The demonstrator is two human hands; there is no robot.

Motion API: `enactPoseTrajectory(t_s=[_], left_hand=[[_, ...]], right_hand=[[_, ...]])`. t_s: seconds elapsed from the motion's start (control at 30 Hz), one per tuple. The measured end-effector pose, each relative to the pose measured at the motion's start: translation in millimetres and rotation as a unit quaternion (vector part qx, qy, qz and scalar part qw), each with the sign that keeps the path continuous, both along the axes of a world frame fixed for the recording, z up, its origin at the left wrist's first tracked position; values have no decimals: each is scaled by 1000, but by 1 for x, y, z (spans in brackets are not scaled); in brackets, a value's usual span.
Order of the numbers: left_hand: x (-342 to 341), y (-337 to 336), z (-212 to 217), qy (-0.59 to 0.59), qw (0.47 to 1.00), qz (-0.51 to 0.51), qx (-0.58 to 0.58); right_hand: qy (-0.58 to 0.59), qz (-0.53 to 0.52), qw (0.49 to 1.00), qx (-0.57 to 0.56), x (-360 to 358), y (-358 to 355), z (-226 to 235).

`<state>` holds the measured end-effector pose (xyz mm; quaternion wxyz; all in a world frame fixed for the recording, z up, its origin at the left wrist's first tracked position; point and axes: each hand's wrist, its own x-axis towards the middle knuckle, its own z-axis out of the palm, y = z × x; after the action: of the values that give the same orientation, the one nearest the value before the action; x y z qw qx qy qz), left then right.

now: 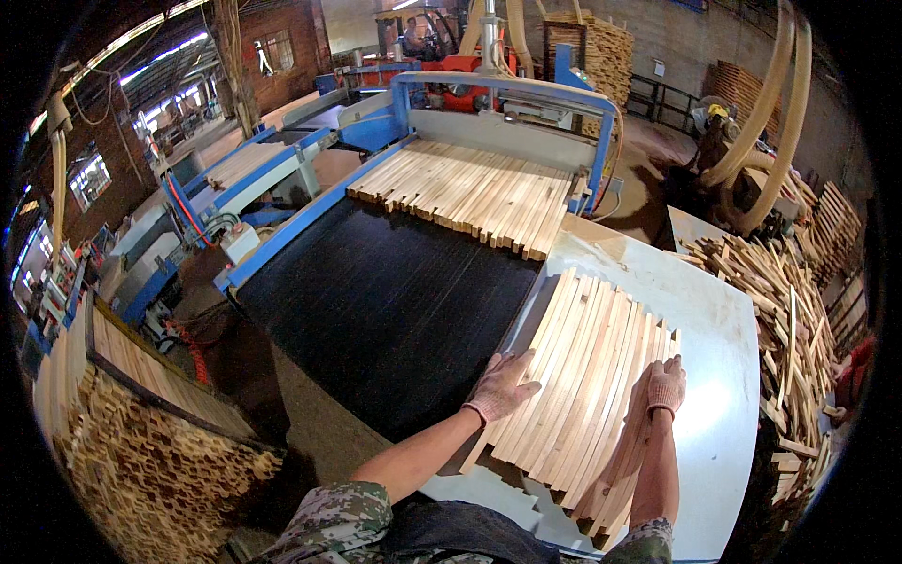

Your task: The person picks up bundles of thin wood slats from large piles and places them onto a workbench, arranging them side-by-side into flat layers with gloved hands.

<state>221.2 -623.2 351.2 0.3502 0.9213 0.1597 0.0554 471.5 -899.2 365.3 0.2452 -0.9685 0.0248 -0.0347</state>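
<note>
A row of long pale wood strips (583, 376) lies side by side on a smooth grey metal table (719, 376), their ends uneven. My left hand (503, 385), in a pinkish knit glove, rests against the row's left edge, with thumb and fingers apart. At the right edge, my gloved right hand (667, 383) lies flat on the outer strips, its fingers pointing away from me. Left of the table runs a wide black conveyor belt (385, 301). Another row of wood strips (470, 193) sits across the belt's far end, below a blue machine frame (507, 85).
Piled loose strips (780, 329) crowd the table's right side. A tall stack of wood strips (160, 461) stands at the lower left. Thick hoses (766, 113) hang at the far right. Beyond the frame, a person (413, 39) sits in a vehicle.
</note>
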Motion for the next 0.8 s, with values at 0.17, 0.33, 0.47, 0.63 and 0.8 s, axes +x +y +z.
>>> enactPoseTrajectory(t_s=[0.17,0.33,0.47,0.63,0.8], left_hand=[[-1,2,-4,6,1000,5,7],[0,0,-1,6,1000,6,7],[-1,1,-6,-3,1000,6,11],[-2,0,2,-10,1000,4,-4],[0,4,-8,-31,1000,0,2]], right_hand=[[28,-2,1000,-10,-10,7,14],[28,-2,1000,-8,-4,3,8],[23,3,1000,-16,-5,4,8],[13,-1,1000,-26,-1,2,2],[-2,9,1000,-22,-1,2,0]])
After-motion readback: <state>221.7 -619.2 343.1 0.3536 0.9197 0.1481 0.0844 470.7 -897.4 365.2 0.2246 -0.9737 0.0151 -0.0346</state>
